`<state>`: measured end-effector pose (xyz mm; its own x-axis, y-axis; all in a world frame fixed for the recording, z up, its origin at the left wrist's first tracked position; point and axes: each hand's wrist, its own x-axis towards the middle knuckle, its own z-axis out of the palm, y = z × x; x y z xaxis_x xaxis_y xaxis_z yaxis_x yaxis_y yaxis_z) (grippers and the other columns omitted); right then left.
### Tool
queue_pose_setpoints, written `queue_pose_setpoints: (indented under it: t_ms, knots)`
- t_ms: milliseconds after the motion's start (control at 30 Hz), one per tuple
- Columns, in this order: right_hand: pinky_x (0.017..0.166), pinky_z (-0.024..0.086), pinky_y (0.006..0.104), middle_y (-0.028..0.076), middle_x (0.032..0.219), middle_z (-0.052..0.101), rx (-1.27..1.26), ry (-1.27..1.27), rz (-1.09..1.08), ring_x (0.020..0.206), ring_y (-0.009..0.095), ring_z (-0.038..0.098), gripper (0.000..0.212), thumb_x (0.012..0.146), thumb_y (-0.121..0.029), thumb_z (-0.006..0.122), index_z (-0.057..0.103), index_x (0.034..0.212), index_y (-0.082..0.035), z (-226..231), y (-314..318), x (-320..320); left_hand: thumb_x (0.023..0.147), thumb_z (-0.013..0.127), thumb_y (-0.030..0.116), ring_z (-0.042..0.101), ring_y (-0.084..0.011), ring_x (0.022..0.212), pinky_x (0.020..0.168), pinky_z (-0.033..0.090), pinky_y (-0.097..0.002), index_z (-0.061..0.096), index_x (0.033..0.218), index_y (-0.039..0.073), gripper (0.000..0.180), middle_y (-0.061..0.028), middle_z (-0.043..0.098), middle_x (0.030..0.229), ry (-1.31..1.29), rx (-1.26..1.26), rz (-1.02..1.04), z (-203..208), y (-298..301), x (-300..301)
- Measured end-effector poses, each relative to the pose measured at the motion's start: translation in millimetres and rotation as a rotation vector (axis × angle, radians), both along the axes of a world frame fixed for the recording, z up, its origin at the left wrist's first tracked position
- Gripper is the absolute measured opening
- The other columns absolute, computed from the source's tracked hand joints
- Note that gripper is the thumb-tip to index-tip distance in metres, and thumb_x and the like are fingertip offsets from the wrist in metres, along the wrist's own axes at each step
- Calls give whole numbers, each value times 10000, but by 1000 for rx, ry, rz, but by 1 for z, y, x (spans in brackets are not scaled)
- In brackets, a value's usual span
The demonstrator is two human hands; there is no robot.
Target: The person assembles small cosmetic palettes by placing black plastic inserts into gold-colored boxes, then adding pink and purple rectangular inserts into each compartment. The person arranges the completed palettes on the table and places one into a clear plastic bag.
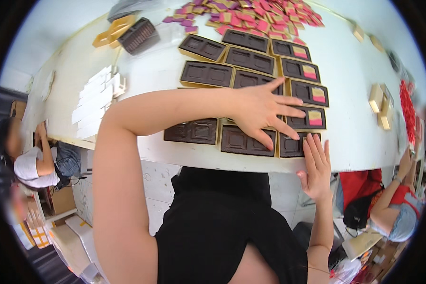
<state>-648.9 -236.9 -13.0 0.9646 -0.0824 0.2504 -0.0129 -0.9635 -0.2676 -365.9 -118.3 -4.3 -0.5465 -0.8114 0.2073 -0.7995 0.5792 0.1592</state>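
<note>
Gold boxes with dark brown trays [192, 131] lie in rows on the white table before me. In the right-hand column, several boxes each hold a flat pink-and-gold packet [315, 118] in the right compartment. My left hand [265, 111] reaches across the boxes with its fingers spread, palm down, over the middle and right columns. It hides parts of the trays beneath. My right hand [318, 165] has its fingers stretched out, their tips on the right end of the nearest right box [289, 146]. What lies under those fingertips is hidden.
A heap of pink, purple and gold packets [251, 18] covers the far side. To the left are white pieces [97, 102] and stacked dark trays [139, 37]. Gold boxes [381, 106] and red strings [406, 111] lie right. Other people [35, 163] work at both sides.
</note>
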Motion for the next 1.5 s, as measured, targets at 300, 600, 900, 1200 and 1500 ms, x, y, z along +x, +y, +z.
queue_pose_setpoints:
  t_ms: [300, 600, 900, 1200, 1500]
  knots:
    - [1124, 269, 596, 190, 1349, 566, 44, -99, -39, 1308, 392, 483, 575, 976, -447, 498, 583, 1264, 44, -14, -1, 5, 835, 658, 213, 593, -359, 1133, 931, 492, -397, 607, 1234, 68, 427, -177, 647, 1170, 303, -358, 953, 29, -24, 217]
    - [1113, 262, 630, 169, 1296, 607, 13, -135, -71, 1269, 367, 527, 521, 952, -424, 557, 613, 1219, 21, -17, 2, 4, 746, 704, 648, 507, -388, 1251, 957, 463, -490, 552, 1333, 226, 739, -127, 462, 1434, -33, -184, 1393, -29, -68, 292]
    - [1079, 329, 596, 152, 1129, 686, -71, -222, -26, 1154, 345, 609, 369, 947, -343, 577, 688, 1024, 1, -2, -5, 10, 730, 754, 407, 654, -373, 918, 780, 534, -469, 621, 1105, 108, 498, -174, 672, 950, 144, -463, 1378, -29, -58, 310]
    - [829, 530, 414, 174, 1043, 691, 99, -468, -96, 932, 354, 667, 361, 755, 134, 615, 652, 1100, 35, 57, -42, 78, 785, 815, 225, 619, -79, 782, 702, 499, -255, 668, 1042, 43, 347, -17, 688, 912, 687, -273, 932, 51, -54, 242]
    - [748, 536, 354, 134, 868, 702, 521, -352, -125, 838, 246, 682, 212, 833, -7, 693, 683, 1044, 10, 83, -99, 239, 791, 798, 161, 594, -70, 849, 764, 480, -226, 653, 1012, 30, 294, -11, 666, 956, 732, 77, 644, 62, -77, 103]
